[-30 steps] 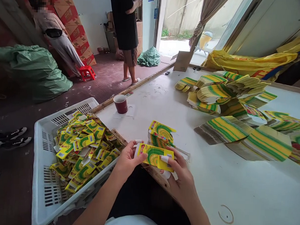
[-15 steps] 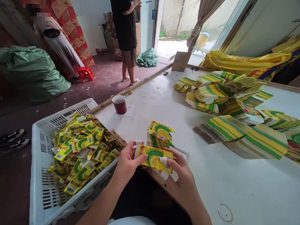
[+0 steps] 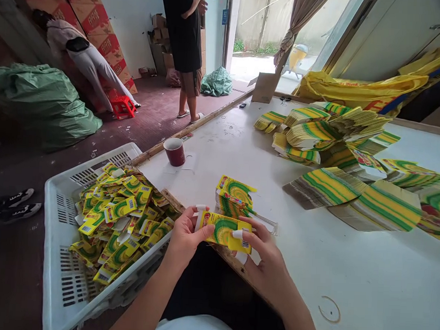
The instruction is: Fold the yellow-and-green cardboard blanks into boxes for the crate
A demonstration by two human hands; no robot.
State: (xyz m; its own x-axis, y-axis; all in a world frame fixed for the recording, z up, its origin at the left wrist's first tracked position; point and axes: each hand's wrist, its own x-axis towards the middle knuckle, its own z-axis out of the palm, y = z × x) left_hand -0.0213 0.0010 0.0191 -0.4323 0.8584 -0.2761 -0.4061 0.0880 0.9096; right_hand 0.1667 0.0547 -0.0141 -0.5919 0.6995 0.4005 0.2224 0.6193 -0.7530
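A small yellow-and-green printed carton (image 3: 220,228) is held level between my two hands, over the near edge of the table. My left hand (image 3: 187,236) grips its left end, thumb on the front face. My right hand (image 3: 258,249) pinches the right end, near the barcode flap. White covers wrap several fingertips. Just behind the carton stands a stack of flat cartons (image 3: 235,192) of the same print. To the left, a white plastic crate (image 3: 52,255) holds many folded cartons (image 3: 123,219).
A dark red cup (image 3: 175,153) stands on the white table (image 3: 346,272). Bundles of flat cartons (image 3: 312,135) lie at the right. Beyond are a standing person (image 3: 183,42), a bending person (image 3: 82,57), a red stool (image 3: 123,106) and green sacks (image 3: 51,104).
Both hands keep the same carton in almost the same place. In the background, the bending person has shifted and leans further over. The view has moved slightly.
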